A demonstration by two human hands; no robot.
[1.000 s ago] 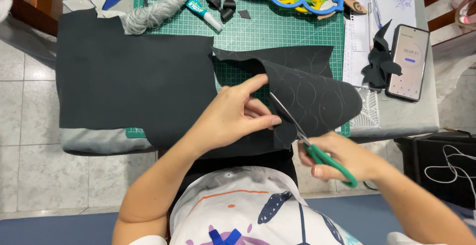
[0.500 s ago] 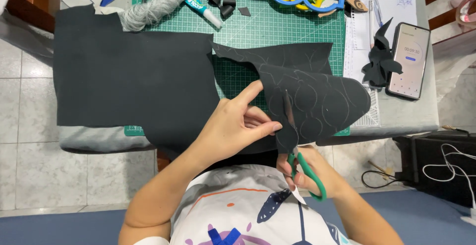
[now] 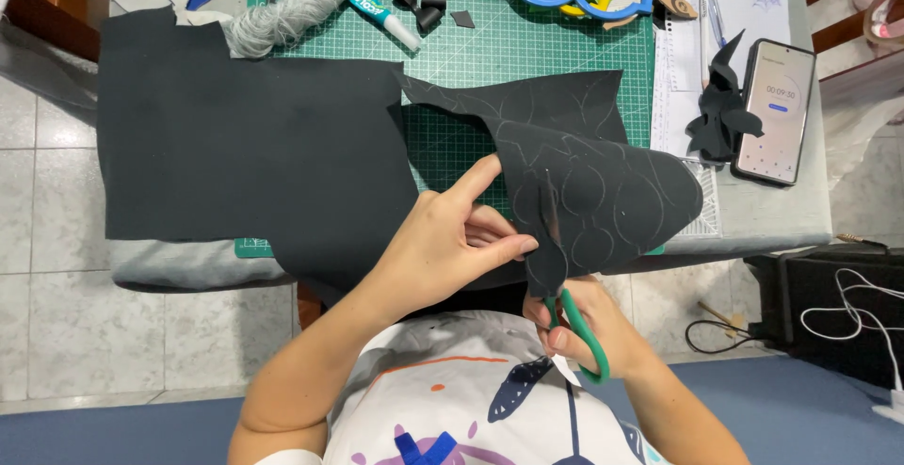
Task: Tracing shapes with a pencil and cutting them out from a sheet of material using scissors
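Cutting at centre frame: the left hand (image 3: 443,244) pinches the near edge of a black sheet (image 3: 584,197) marked with faint curved lines, thumb raised and fingers closed on it. Just below, the right hand (image 3: 589,328) grips green-handled scissors (image 3: 570,310), fingers through the loops, blades reaching up into the sheet. Behind lie a green cutting mat (image 3: 527,56), a larger black sheet (image 3: 254,159) at left, and a phone (image 3: 774,112) at upper right.
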